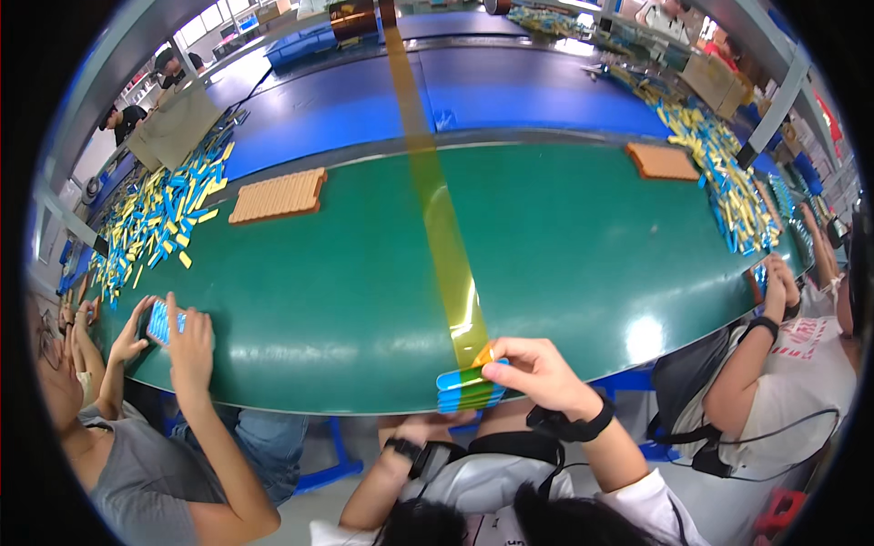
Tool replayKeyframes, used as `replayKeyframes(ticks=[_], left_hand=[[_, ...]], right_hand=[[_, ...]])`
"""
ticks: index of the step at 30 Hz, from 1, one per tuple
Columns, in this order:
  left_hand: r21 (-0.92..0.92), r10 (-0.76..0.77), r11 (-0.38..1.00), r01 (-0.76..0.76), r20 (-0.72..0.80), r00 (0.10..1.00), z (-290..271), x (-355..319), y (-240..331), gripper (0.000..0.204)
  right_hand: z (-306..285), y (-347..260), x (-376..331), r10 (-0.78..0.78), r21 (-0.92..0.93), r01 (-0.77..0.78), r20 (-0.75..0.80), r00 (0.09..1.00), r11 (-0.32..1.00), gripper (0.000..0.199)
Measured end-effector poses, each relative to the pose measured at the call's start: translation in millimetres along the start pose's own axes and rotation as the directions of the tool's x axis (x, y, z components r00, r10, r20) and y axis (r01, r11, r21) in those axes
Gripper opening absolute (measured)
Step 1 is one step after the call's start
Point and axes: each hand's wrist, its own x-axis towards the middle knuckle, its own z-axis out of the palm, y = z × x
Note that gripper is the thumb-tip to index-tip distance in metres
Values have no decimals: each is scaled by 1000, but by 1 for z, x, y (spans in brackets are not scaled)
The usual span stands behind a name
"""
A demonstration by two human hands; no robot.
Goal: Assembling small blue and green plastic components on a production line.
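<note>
A long strip of clear amber tape (pixel 446 246) runs down the green table to its near edge. There, my right hand (pixel 544 375) pinches the folded tape end between thumb and forefinger, beside a row of blue strips with rounded ends (pixel 446 380). The tape's lower part lies across these strips, tinting their middles green. My left hand (pixel 435 426) is just below the strips at the table's edge; its fingers are mostly hidden, so its grip does not show.
A brown tape roll (pixel 353 20) hangs at the far side. Blue and yellow pieces lie heaped left (pixel 164 218) and right (pixel 719 173). Ridged orange blocks stand left (pixel 278 196) and right (pixel 663 162). Co-workers sit either side, the left one's hands (pixel 189 346) holding blue strips.
</note>
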Motion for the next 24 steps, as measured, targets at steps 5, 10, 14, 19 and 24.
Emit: replayKeyframes(ticks=[5,10,14,19,24], left_hand=[[4,-117,993,117,45,992,-19,0,-19,21],[-17,-212,976,215,116,970,-36,42,40,21],[-19,-291,954,298,172,941,-53,26,36,20],[-31,-368,923,383,222,903,-52,31,36,20],[-59,-405,900,432,250,879,-44,34,33,19]], right_hand=[[0,3,-3,-24,-84,26,25,999,996,14],[5,3,-5,-1,-69,1,3,1000,998,15],[2,5,-7,-6,-58,8,30,1000,998,15],[-2,2,-9,4,-75,-3,7,1000,997,14],[-2,1,-2,5,-77,-2,36,999,997,13]])
